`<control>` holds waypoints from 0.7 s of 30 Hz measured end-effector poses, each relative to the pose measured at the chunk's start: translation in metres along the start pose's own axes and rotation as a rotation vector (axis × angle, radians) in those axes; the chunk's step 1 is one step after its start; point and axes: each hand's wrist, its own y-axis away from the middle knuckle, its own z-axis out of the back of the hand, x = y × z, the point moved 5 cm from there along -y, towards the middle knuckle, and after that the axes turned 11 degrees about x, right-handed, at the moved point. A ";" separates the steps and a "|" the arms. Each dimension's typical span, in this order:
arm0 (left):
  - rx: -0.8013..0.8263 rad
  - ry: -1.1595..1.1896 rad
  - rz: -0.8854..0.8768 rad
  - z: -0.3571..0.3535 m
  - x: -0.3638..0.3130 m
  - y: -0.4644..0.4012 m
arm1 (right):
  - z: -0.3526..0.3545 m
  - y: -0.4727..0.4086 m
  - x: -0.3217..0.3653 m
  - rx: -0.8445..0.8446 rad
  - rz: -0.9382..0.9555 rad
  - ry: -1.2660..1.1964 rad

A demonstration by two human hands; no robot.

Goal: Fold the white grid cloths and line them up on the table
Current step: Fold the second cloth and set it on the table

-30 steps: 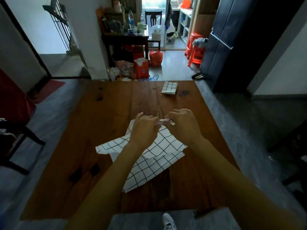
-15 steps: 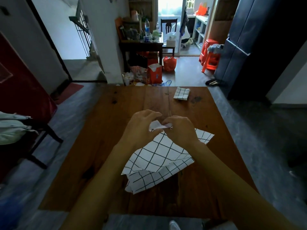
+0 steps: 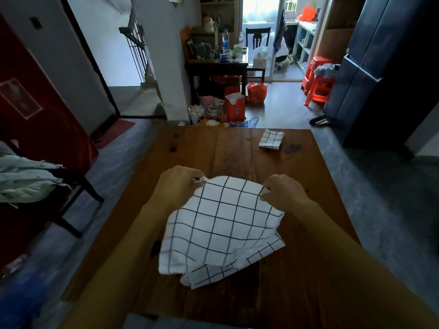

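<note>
Spread apart since half a second ago, the left hand (image 3: 177, 186) and the right hand (image 3: 283, 194) are now held well apart, and the white grid cloth (image 3: 223, 224) is stretched between them (one top corner pinched in each), its lower part draped on the wooden table (image 3: 308, 269). One folded cloth (image 3: 271, 139) is seen near the table's far edge.

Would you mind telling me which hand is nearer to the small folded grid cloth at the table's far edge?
The right hand. It is below and slightly right of the folded grid cloth, holding one corner of the open grid cloth. The left hand holds the other corner, farther to the left.
</note>
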 end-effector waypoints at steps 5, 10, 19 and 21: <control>0.138 -0.093 0.091 -0.008 0.006 -0.049 | 0.027 -0.032 -0.024 -0.105 -0.027 -0.001; -0.023 -0.101 0.105 0.013 -0.001 -0.123 | 0.079 -0.068 -0.042 -0.395 0.031 0.242; -0.099 -0.053 0.228 0.042 -0.003 -0.184 | 0.144 -0.092 -0.069 -0.800 0.245 -0.026; -0.226 -0.024 0.205 0.053 -0.009 -0.169 | 0.150 -0.084 -0.064 -0.845 0.260 -0.006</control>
